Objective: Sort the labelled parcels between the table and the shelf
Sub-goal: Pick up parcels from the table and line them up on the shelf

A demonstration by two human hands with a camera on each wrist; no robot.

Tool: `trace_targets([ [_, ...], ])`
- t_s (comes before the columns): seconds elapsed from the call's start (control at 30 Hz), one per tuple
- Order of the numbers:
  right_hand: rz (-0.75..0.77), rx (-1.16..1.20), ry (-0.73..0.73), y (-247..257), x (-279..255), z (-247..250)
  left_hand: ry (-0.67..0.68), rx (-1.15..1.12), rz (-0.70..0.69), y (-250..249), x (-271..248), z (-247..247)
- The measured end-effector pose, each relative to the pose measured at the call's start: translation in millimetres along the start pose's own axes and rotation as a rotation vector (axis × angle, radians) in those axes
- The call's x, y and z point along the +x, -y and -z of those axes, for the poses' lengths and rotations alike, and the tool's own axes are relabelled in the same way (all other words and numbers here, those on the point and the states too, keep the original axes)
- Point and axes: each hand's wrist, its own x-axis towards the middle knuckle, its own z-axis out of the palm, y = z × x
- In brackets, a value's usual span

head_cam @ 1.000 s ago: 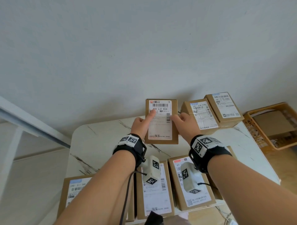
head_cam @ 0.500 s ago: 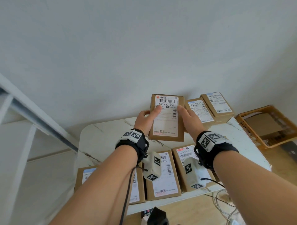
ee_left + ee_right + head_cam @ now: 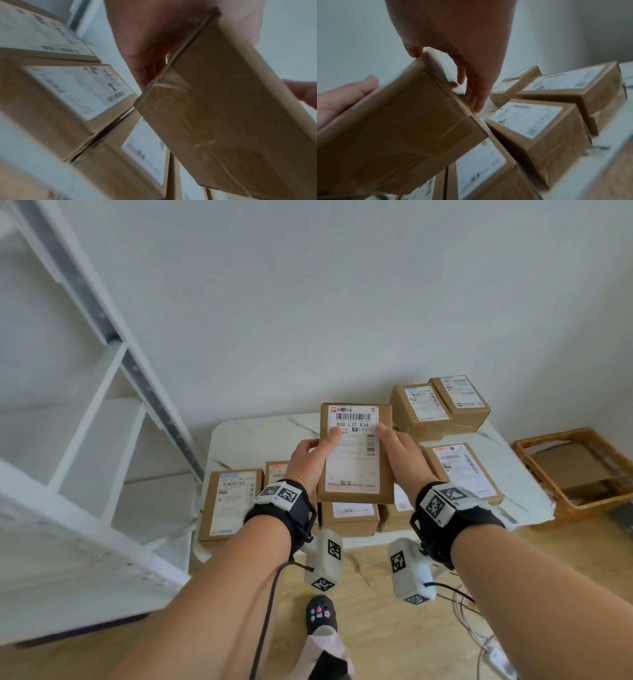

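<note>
I hold a brown cardboard parcel (image 3: 356,453) with a white label reading 800 L37 B34 in the air above the table's front. My left hand (image 3: 313,457) grips its left edge, thumb on the label and fingers underneath. My right hand (image 3: 399,451) grips the right edge the same way. The left wrist view shows the parcel's taped underside (image 3: 231,121), and the right wrist view shows the parcel (image 3: 399,135) between both hands. A white shelf unit (image 3: 89,440) stands at the left.
Several labelled parcels lie on the white marble table (image 3: 260,440), one at the front left (image 3: 231,505), one at the right (image 3: 466,470) and two at the back right (image 3: 440,405). A wicker basket (image 3: 575,467) with cardboard sits on the floor right. Cables lie on the wooden floor.
The parcel has been lifted off the table and drawn back towards me in both hands. My view has pulled back and turned left, so the shelf unit now shows.
</note>
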Motion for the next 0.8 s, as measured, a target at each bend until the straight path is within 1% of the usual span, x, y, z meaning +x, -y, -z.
trace_targets([
  [0.1, -0.036, 0.018, 0.055, -15.6, -26.4, -19.1, 0.006, 0.022, 0.013, 22.1, -35.2, 18.3],
  [0.23, -0.081, -0.061, 0.142, -26.9, -54.7, -49.5, 0.057, 0.012, 0.053, 39.7, -72.1, 52.2],
  [0.33, -0.089, -0.043, 0.211, -24.7, -76.7, -74.0, 0.009, 0.007, 0.054, 47.4, -94.9, 79.5],
  [0.47, -0.044, -0.070, 0.284, -21.5, -105.9, -110.6, -0.069, -0.059, 0.059, 60.2, -126.0, 118.4],
  [0.57, -0.038, -0.099, 0.360, -22.6, -129.6, -143.1, -0.088, -0.083, 0.081, 77.5, -150.1, 155.6],
  [0.8, -0.019, -0.153, 0.431, -28.3, -207.5, -246.2, -0.129, -0.052, 0.142, 118.7, -221.2, 261.2],
])
